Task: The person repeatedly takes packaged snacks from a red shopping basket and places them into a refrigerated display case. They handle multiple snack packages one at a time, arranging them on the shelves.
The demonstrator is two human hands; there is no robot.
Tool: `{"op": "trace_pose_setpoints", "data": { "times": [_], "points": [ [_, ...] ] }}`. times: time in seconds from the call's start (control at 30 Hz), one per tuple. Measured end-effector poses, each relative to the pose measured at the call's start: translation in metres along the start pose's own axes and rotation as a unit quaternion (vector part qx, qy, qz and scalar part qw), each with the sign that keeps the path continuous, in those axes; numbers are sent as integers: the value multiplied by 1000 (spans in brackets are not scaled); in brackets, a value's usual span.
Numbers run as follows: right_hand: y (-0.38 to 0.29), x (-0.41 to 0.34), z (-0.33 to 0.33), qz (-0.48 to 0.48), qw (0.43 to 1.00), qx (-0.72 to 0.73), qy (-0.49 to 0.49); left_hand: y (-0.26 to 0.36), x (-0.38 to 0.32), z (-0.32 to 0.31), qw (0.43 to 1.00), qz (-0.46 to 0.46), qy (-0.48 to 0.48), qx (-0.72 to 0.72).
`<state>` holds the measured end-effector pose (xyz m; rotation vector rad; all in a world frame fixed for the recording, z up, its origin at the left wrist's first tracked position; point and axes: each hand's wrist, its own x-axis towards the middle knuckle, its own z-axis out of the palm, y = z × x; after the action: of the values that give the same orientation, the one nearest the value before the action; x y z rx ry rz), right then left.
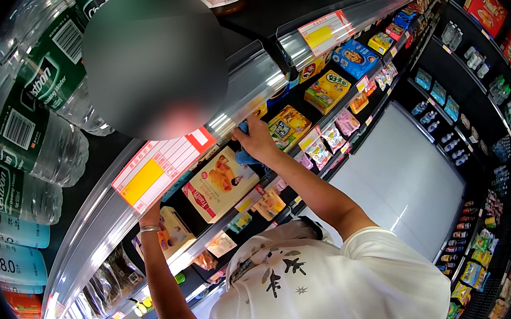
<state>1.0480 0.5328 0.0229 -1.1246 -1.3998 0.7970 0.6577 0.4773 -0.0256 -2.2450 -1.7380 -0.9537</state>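
My right hand [258, 141] grips a blue cloth [246, 156] at the shelf level under the upper shelf's clear front edge [248, 92]. Just below and left of the cloth lies a cream box of butter cookies [220, 184], and a yellow snack box [288, 128] is to the right of my hand. My left hand [151, 215] reaches in beneath a red-and-white price card [163, 169]. Its fingers are hidden there, so what it touches cannot be seen. Beside that wrist, which wears a silver bangle [149, 228], is another cream box [175, 231].
Plastic water bottles [38, 135] stand on the upper shelf at left, close to its edge. Further boxes, such as a blue cookie box [355, 59], line the lower shelf rightward. Bagged snacks [318, 152] hang or sit below. Stocked shelving [476, 85] stands across the pale floor [393, 182].
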Motion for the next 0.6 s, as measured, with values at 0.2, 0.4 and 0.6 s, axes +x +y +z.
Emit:
{"op": "trace_pose_setpoints", "data": {
  "times": [0.2, 0.4, 0.6],
  "points": [
    [9, 6, -12, -84, 994, -73, 21, 27, 11, -2, 988, -114, -37, -95],
    [-6, -2, -2, -90, 996, -14, -5, 25, 8, -26, 983, -156, -20, -93],
    [-14, -17, 5, -77, 996, -4, -37, -14, -12, -45, 990, -141, -19, -13]
  ]
}}
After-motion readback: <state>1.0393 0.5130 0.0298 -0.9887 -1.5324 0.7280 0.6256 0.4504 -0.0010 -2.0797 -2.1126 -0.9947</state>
